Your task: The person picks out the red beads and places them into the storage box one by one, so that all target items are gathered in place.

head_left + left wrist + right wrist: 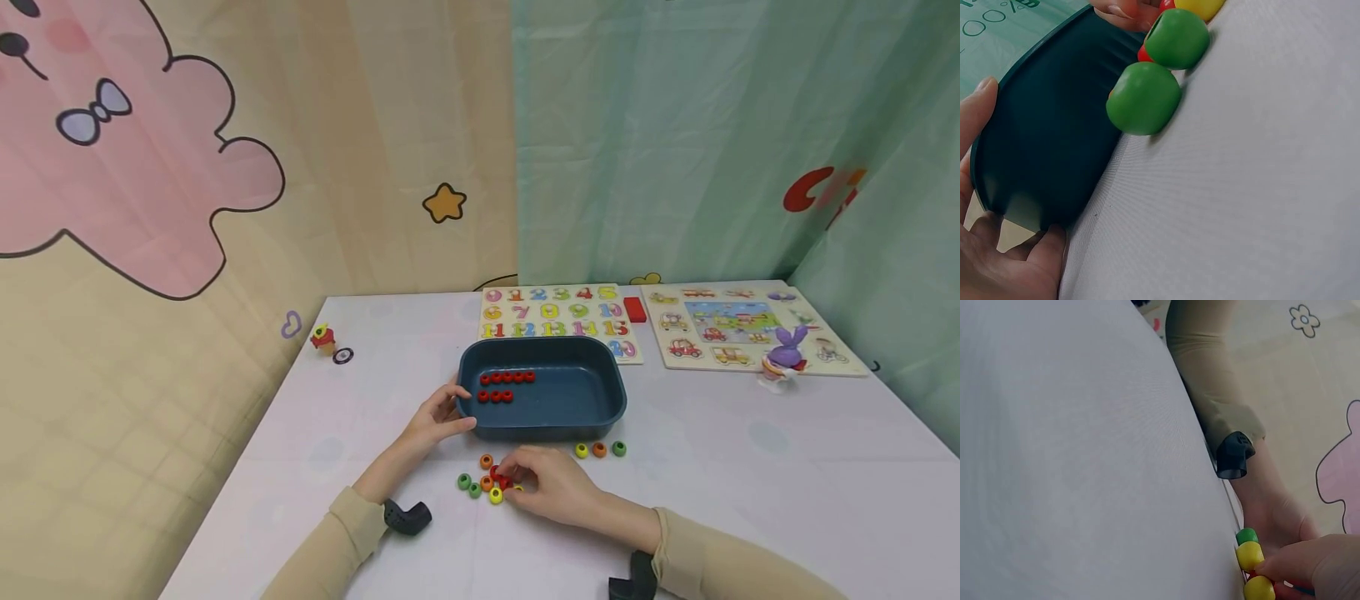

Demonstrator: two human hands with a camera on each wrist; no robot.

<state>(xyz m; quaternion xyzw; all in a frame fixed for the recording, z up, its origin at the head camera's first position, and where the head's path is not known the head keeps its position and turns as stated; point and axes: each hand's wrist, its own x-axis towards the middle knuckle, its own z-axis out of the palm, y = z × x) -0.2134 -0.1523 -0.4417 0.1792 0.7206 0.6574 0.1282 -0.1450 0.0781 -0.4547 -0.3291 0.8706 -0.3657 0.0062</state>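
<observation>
A dark blue tray (pixel 555 434) holds two rows of red beads (pixel 507 377) in its left half. My left hand (pixel 444 414) grips the tray's left end, its thumb and fingers spread along the wall in the left wrist view. Just in front of the tray, my right hand (pixel 555 483) reaches into a loose group of beads, thumb and forefinger around a red bead (pixel 505 482). Green beads (pixel 1144 99), orange beads (pixel 486 461) and yellow beads (pixel 1250 556) lie about those fingertips. The fingers partly cover the red ones.
Yellow, orange and green beads (pixel 599 450) stand in a short row by the tray's near right corner. Behind are a number board (pixel 555 312), a red block (pixel 634 310) and a vehicle puzzle board (pixel 738 329). Small toys sit right (pixel 785 354) and far left (pixel 323 339).
</observation>
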